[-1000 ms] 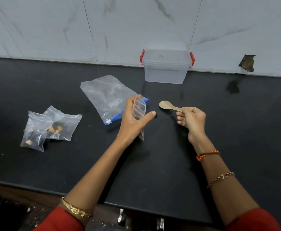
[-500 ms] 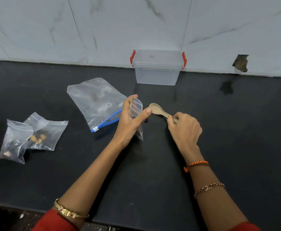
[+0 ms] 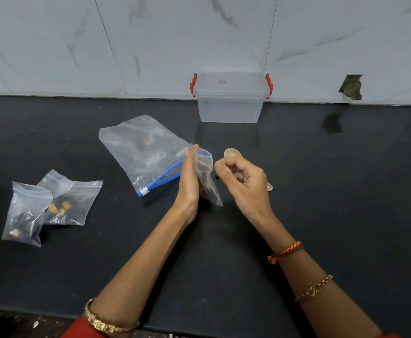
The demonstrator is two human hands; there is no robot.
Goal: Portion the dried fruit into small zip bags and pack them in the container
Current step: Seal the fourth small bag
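The left hand (image 3: 189, 181) holds a small zip bag (image 3: 205, 174) upright by its open mouth, in front of the lidded clear container (image 3: 231, 103) at the wall, while the right hand (image 3: 243, 181), fingers curled, pinches the handle of a wooden spoon (image 3: 233, 152) just beside it. I judge a third portion is being filled: two filled bags (image 3: 50, 206) lie far left of the container, the large slider bag (image 3: 146, 152) nearer. Next: scoop more or seal the bag.
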